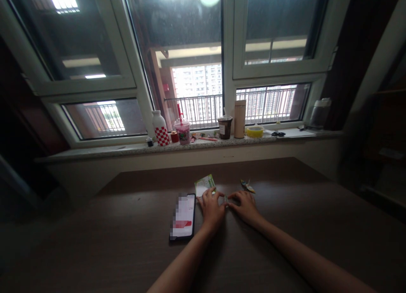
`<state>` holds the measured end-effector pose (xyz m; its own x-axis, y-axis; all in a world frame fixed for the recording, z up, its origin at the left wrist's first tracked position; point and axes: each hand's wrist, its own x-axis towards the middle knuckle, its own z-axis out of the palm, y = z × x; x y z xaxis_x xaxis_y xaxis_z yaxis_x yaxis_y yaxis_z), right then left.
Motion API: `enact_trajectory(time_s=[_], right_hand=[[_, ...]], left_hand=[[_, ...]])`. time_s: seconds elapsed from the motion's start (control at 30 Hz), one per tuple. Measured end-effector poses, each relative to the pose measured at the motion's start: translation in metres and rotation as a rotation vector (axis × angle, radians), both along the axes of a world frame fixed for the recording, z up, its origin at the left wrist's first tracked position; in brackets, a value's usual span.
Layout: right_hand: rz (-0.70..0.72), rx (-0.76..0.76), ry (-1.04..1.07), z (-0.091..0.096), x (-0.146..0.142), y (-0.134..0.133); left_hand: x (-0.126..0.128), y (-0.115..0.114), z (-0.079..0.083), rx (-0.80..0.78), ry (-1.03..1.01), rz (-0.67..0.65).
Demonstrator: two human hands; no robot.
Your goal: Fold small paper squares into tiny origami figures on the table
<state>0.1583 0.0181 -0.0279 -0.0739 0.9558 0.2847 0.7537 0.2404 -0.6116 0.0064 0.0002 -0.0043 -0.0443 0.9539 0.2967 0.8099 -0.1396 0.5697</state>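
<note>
Close together over the middle of the table are my left hand [210, 206] and my right hand [245, 205]. Between their fingertips is a small greenish piece [226, 199], too small to name, pinched from both sides. A green and white printed card or packet [204, 185] lies just beyond my left hand, which partly covers its near edge. To the left of that hand is a phone [184, 217] with its screen lit, lying face up. A crumpled yellow and dark wrapper [248, 186] rests just past my right hand.
The brown table [285, 250] reaches toward a stone windowsill [133, 149]. Along the sill stand a red-checked white bottle [160, 128], a pink drink cup [182, 131], a dark drink cup [225, 128], a tan flask [240, 119], a yellow tape roll [254, 132] and a clear jug [320, 113].
</note>
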Motion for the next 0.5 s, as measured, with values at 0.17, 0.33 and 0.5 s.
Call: enact_trajectory(time_s=[0.17, 0.33, 0.5], right_hand=[[0.014, -0.005, -0.037, 0.0021, 0.0000, -0.0022], [0.034, 0.001, -0.020, 0.0067, 0.0010, -0.0053], [0.035, 0.009, 0.021, 0.0068, 0.0032, -0.0032]], left_hand=[[-0.0003, -0.0033, 0.0030, 0.037, -0.057, -0.026], [0.0000, -0.0046, 0.0047, 0.059, -0.078, -0.005], [-0.0004, -0.0043, 0.0030, 0.024, -0.059, -0.002]])
